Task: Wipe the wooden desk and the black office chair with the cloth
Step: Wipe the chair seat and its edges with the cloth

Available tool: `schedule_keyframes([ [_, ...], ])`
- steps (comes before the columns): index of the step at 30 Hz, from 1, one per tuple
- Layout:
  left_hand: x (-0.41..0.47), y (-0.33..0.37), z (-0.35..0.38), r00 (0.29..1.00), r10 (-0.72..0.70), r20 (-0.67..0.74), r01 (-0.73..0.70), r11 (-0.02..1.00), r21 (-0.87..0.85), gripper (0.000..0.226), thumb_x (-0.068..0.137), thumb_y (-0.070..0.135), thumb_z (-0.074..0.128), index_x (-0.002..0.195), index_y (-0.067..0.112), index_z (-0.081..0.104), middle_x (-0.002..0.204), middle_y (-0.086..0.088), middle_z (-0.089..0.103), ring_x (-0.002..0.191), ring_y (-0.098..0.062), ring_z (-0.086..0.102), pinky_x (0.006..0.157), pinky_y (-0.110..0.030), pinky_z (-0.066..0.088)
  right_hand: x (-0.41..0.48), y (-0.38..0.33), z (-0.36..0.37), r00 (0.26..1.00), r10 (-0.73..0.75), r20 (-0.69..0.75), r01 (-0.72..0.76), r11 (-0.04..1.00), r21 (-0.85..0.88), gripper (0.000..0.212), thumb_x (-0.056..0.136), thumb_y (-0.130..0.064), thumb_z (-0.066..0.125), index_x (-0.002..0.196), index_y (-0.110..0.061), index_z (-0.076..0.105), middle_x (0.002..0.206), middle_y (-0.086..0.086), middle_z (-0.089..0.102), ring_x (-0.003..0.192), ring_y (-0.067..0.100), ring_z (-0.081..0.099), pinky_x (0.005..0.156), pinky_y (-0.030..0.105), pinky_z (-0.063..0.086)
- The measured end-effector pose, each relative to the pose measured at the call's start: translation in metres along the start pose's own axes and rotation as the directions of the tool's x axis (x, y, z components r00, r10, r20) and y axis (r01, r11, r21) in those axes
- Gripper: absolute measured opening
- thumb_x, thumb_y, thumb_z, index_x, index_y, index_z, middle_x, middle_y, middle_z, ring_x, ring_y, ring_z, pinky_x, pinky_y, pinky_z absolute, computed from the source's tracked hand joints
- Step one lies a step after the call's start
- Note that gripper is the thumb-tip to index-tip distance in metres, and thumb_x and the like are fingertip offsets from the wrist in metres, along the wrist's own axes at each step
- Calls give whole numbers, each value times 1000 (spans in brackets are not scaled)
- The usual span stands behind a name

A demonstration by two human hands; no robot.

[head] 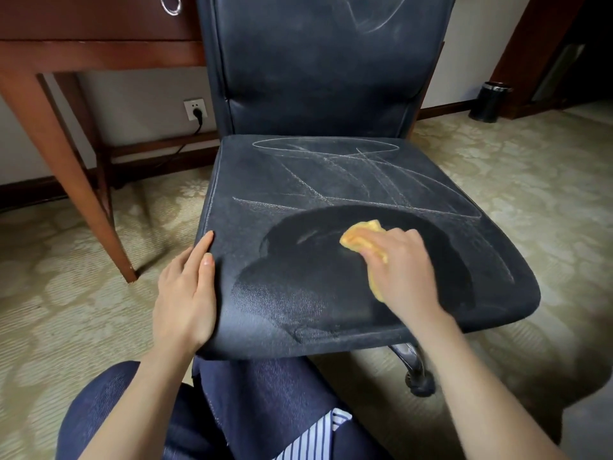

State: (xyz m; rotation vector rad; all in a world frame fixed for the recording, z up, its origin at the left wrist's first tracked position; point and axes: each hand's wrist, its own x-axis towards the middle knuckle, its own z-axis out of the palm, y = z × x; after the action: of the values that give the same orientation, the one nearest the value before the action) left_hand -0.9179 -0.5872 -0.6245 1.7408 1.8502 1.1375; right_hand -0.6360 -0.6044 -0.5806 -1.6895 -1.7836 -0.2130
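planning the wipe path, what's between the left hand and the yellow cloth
Head view: only bare black fabric chair seat, dusty grey then wiped dark, from left hand to crumpled yellow cloth.

Patterned carpet, wooden desk, black office chair, black bin on it

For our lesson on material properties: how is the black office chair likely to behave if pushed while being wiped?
It would probably roll: a castor shows under the black office chair. The carpet likely slows that somewhat. The left hand lies flat against the seat edge, perhaps steadying it while the right hand presses the cloth down.
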Motion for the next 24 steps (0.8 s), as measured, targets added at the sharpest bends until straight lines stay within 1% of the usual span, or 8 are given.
schedule_keyframes([
  [3, 0, 1, 0, 1000, 4, -7, -4, 1000, -15, 68, 84, 62, 11, 142, 40, 39, 142, -5, 47, 134, -22, 37, 113, -41, 27, 29, 34, -1, 978, 205, 27, -199, 967, -159, 25, 95, -18, 53, 115, -19, 68, 96, 14, 63, 89, 30, 45, 76, 41, 43],
  [6, -1, 2, 0, 1000, 2, -19, -3, 1000, -24, 68, 84, 62, 11, 141, 41, 40, 142, -4, 47, 133, -23, 37, 113, -42, 27, 53, 29, 7, 968, 249, 19, -240, 949, -205, 28, 96, -19, 52, 112, 0, 64, 103, 19, 62, 100, 34, 48, 80, 40, 42],
  [8, -2, 3, -1, 1000, 10, -20, -10, 1000, -25, 68, 84, 61, 10, 141, 40, 40, 142, -5, 47, 133, -24, 38, 113, -42, 27, 60, 13, 16, 978, 200, 54, -186, 964, -192, 29, 97, -22, 52, 115, -2, 64, 108, 17, 62, 104, 32, 48, 83, 39, 42],
  [11, -2, 4, -2, 1000, 0, -21, 0, 999, -37, 68, 83, 61, 9, 141, 41, 39, 142, -4, 47, 133, -23, 37, 113, -40, 26, 57, -18, 29, 992, 51, 115, -41, 996, -82, 27, 96, -24, 51, 115, -19, 68, 107, 10, 65, 99, 30, 49, 83, 40, 44],
  [15, -3, 6, -3, 1000, 1, -20, -2, 1000, -25, 68, 83, 61, 8, 142, 42, 38, 141, -5, 48, 132, -24, 37, 111, -40, 26, 31, -67, 34, 985, -159, 73, 153, 985, 83, 20, 82, -14, 68, 100, -20, 75, 77, 11, 65, 76, 32, 52, 62, 36, 45],
  [18, -3, 5, -3, 1000, 12, -16, -13, 1000, -22, 69, 83, 61, 8, 142, 40, 38, 140, -6, 48, 131, -24, 38, 112, -40, 26, 12, -74, 32, 972, -226, 68, 216, 967, 133, 27, 76, -10, 74, 102, -16, 73, 72, 8, 63, 69, 28, 49, 56, 35, 45],
  [21, -2, 5, -3, 1000, 5, -14, -5, 1000, -29, 68, 83, 61, 9, 142, 41, 38, 140, -5, 48, 132, -23, 37, 111, -40, 26, 0, -58, 23, 952, -292, 89, 265, 935, 235, 31, 78, -11, 70, 109, -16, 71, 78, 3, 63, 72, 22, 44, 60, 35, 45],
  [24, -3, 5, -2, 1000, 4, -10, -5, 1000, -23, 68, 84, 61, 8, 142, 41, 38, 140, -5, 48, 132, -23, 37, 111, -39, 25, -8, -37, 11, 948, -281, 147, 234, 933, 274, 33, 81, -15, 69, 114, -20, 70, 86, 0, 65, 77, 21, 45, 65, 34, 45],
])
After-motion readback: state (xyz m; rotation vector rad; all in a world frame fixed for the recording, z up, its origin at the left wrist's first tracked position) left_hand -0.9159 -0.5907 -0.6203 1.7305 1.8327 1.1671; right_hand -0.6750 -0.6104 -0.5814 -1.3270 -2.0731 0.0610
